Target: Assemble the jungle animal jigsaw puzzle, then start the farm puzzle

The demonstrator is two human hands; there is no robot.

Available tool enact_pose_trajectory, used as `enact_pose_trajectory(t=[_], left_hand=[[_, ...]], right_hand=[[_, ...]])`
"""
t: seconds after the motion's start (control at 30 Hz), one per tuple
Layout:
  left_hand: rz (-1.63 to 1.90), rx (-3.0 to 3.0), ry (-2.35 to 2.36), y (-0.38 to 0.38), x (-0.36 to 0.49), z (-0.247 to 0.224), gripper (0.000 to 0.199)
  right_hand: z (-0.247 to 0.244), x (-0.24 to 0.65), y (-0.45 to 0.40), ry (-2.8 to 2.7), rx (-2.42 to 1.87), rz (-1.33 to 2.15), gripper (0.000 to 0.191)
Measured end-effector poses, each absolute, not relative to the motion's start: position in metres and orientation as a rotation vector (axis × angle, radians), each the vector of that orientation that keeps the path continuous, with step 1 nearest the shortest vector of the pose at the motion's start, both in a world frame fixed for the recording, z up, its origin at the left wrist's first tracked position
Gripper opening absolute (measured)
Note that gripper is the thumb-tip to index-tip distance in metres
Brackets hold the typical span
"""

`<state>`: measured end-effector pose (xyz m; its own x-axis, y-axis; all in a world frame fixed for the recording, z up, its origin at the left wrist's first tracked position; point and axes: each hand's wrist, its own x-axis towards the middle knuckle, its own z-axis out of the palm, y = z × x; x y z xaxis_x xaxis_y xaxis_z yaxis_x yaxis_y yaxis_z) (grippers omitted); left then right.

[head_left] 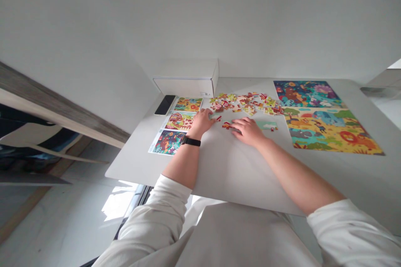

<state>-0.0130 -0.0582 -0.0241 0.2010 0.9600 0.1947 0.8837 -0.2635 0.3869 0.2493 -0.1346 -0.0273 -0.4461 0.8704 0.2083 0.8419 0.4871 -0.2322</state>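
My left hand (203, 122), with a black watch (191, 141) on its wrist, rests at the right edge of the picture sheet. Its fingers are bent and apart, beside a small red puzzle piece (219, 119). A few joined red and yellow puzzle pieces (226, 125) lie at the fingertips of my right hand (249, 130). That hand is low over the table, fingers spread; I cannot tell whether they touch the pieces. Behind both hands spreads a pile of loose puzzle pieces (242, 102). Partly behind the right hand is a pale green joined strip (266, 126).
Two finished puzzles, a dark one (308, 94) and a yellow animal one (332, 129), lie together at the right of the white table (238, 171). At left are the picture sheet (169, 142) and a black phone (165, 104). A white box (184, 85) stands against the wall.
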Motion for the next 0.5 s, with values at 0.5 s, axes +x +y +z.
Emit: enact_pose_trajectory(t=[0.5], left_hand=[[0.432,2.442,1.537,-0.068,-0.021,-0.006,0.024]], right_hand=[[-0.028,0.249,-0.135,-2.45,-1.447,0.133,0.04]])
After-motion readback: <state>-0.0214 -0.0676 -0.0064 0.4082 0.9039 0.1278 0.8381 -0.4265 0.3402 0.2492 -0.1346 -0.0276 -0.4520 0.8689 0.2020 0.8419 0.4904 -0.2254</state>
